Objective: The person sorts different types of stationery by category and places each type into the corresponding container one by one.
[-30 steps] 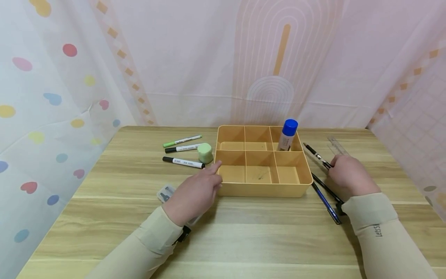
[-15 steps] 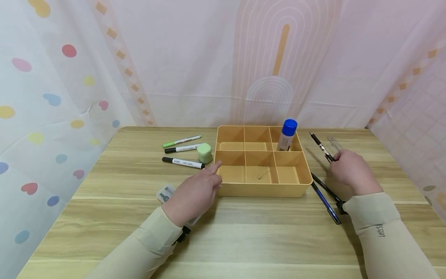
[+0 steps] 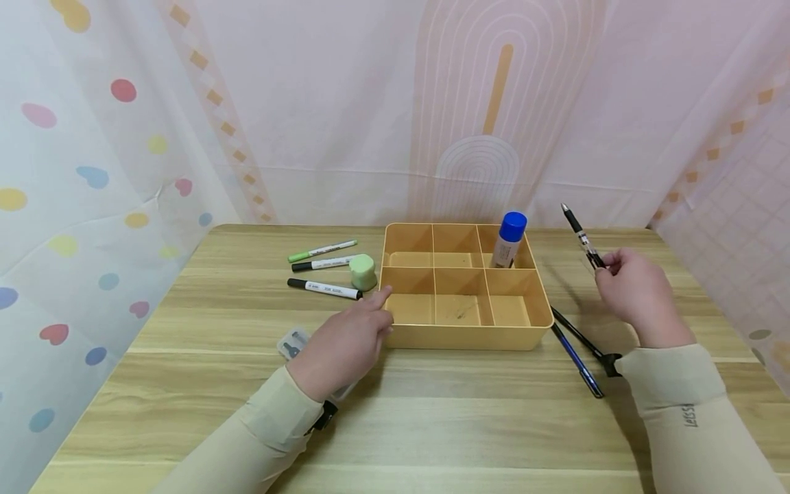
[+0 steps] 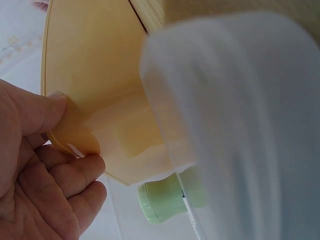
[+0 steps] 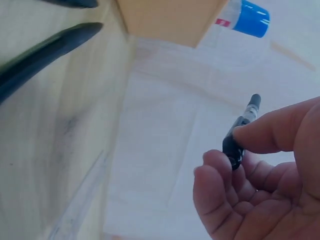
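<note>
Right of the yellow six-slot box, the right hand pinches a black-and-clear pen between thumb and fingers; pen is off the table, tip up and toward far left. Left hand grips the box at its near left corner, thumb on outer wall. Blue-capped glue stick stands tilted in the far right slot. Blue pen and black pen lie by the near right corner. Left side: green marker, two black-capped markers, pale green lump. Clear case partly under left hand.
</note>
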The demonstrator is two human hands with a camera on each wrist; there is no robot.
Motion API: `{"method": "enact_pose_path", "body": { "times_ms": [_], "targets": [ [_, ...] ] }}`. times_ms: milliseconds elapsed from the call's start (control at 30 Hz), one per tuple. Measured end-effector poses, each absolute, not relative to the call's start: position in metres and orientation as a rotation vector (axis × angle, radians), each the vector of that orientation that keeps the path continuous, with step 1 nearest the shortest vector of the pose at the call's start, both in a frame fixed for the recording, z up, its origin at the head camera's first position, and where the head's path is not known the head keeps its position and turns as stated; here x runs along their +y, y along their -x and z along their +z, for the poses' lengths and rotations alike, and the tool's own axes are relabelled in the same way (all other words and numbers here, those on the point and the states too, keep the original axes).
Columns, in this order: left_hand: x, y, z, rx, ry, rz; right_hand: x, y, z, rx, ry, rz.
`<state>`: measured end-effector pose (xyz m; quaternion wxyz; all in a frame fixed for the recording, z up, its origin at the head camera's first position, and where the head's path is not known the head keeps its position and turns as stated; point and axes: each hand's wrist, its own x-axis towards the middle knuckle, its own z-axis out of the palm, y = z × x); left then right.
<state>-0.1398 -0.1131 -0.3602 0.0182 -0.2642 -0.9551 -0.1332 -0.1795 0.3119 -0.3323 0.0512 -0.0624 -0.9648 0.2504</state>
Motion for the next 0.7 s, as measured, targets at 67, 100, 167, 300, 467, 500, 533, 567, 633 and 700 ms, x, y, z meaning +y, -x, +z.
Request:
{"method": "enact_pose_path", "body": {
  "times_ms": [67,100,167,300,467,500,533,567,633,700],
  "targets": [
    [-0.113,0.140,-0.360,-2.965,0.821,-0.412,0.310,0.178,-0.330,-2.911,0.183,0.778],
    [-0.113,0.140,-0.360,-2.965,0.820,-0.413,0.309,0.178,-0.329,-2.904,0.180,0.782],
    [-0.113,0.140,-0.361,-2.966,0.818,-0.411,0.306,0.176,-0.326,-2.897,0.177,0.785],
    [-0.113,0.140,-0.361,-2.968,0.816,-0.413,0.305,0.173,-0.321,-2.892,0.173,0.780],
    [-0.113,0.140,-0.361,-2.961,0.815,-0.410,0.303,0.168,-0.313,-2.862,0.120,0.774],
    [-0.113,0.140,-0.361,-2.959,0.816,-0.412,0.302,0.167,-0.312,-2.862,0.107,0.771],
    [-0.113,0.140,-0.361,-2.958,0.816,-0.412,0.301,0.166,-0.310,-2.861,0.094,0.769],
    [-0.113,0.140,-0.361,-2.958,0.816,-0.414,0.301,0.165,-0.309,-2.863,0.082,0.767],
    [-0.113,0.140,-0.360,-2.955,0.820,-0.418,0.299,0.164,-0.308,-2.871,0.056,0.760],
    [-0.113,0.140,-0.361,-2.952,0.824,-0.418,0.298,0.163,-0.306,-2.879,0.027,0.749]
  ]
}}
